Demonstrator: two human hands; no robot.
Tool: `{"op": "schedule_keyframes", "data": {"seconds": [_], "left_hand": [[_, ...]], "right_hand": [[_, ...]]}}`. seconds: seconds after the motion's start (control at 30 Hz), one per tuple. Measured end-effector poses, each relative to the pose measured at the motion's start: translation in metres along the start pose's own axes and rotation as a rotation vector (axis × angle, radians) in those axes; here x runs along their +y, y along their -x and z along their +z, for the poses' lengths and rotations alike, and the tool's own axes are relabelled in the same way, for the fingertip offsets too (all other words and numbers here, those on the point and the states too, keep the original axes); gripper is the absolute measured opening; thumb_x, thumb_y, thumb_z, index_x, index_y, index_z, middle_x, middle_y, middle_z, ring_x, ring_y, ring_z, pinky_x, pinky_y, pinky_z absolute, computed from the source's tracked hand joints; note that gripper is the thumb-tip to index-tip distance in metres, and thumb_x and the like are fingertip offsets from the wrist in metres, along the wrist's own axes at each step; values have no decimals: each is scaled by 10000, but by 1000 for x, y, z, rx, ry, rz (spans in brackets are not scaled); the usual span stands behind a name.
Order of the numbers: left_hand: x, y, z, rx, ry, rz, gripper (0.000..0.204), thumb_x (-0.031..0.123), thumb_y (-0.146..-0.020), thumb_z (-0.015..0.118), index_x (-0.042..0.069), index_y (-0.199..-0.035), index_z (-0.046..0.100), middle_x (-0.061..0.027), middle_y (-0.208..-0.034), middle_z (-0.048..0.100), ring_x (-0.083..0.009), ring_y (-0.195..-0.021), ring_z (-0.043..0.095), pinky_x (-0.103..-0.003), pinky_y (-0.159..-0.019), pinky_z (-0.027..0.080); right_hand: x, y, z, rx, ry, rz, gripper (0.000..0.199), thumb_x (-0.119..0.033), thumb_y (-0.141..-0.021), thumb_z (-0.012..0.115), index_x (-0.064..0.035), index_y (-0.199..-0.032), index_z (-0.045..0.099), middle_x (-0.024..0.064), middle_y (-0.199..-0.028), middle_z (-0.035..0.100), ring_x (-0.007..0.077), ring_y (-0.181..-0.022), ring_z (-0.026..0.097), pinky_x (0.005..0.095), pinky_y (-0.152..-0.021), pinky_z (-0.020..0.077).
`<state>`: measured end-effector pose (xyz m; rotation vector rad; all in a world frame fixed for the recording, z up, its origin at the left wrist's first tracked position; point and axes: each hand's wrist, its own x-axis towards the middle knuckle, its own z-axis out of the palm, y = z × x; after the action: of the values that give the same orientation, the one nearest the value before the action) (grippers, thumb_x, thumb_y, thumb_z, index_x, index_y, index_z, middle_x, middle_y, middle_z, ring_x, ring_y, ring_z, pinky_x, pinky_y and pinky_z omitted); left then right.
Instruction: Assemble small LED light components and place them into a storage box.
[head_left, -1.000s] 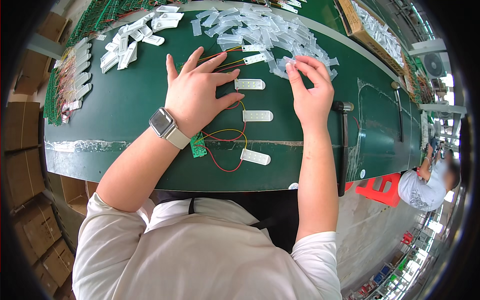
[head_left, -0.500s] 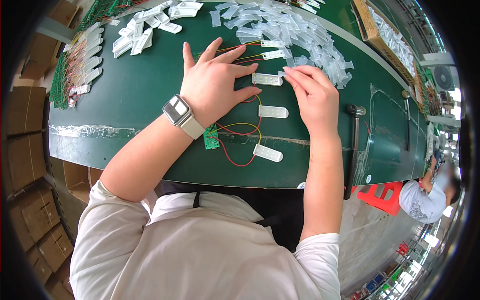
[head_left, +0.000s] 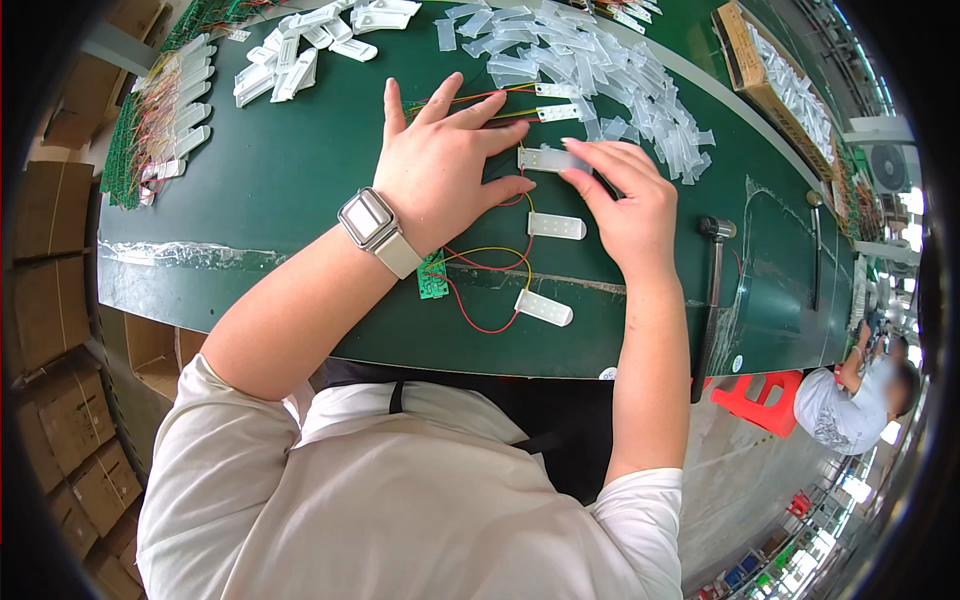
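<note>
My left hand (head_left: 430,165) lies flat on the table with its fingers spread over red and yellow wires, fingertips close to a white LED module (head_left: 530,158). My right hand (head_left: 632,195) pinches a translucent plastic cover (head_left: 566,160) at its right end, and the cover lies over that module. Below it are two more white modules, one in the middle (head_left: 557,227) and one nearest me (head_left: 544,307), both wired. A green circuit board (head_left: 432,276) sits by my left wrist. Two small white LED boards (head_left: 558,112) lie just beyond the fingers, their wires running under my left hand.
A heap of translucent covers (head_left: 600,70) spreads at the far middle, with a pile of white housings (head_left: 290,55) left of it. Wired modules with green boards (head_left: 185,120) line the far left. A hammer (head_left: 714,260) lies right. A co-worker (head_left: 850,400) sits beyond the red stool (head_left: 757,402).
My right hand has brought the translucent cover down and left onto the LED module. My left hand keeps its spread pose; the whole view has shifted slightly.
</note>
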<state>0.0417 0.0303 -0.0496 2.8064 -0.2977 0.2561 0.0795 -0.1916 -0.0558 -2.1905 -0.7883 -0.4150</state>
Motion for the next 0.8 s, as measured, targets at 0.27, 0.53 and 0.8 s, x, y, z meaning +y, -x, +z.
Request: {"op": "schedule_keyframes", "data": {"seconds": [0.27,0.53,0.8], "left_hand": [[0,-2,0,-8,-50,21,626,546,-837,745,272,-1390,640,16,-1517,535,-305,-1501,337,-686,-1205,99],[-1,0,2,-4,-58,27,616,532,-846,742,281,-1397,633,21,-1527,524,-309,-1511,321,-693,-1203,83],[-1,1,1,-15,-65,12,614,524,-846,743,289,-1401,629,30,-1532,519,-300,-1511,320,-702,-1200,70]], "right_hand": [[2,-7,13,-50,-20,11,351,-99,-775,825,-129,-1123,783,88,-970,760,238,-992,684,348,-850,562],[1,-6,13,-76,-14,13,340,-109,-783,823,-121,-1119,781,83,-968,761,227,-992,679,347,-842,562],[-1,-7,13,-88,11,-13,326,-95,-772,825,-116,-1095,786,60,-1004,764,224,-997,673,345,-852,559]]}}
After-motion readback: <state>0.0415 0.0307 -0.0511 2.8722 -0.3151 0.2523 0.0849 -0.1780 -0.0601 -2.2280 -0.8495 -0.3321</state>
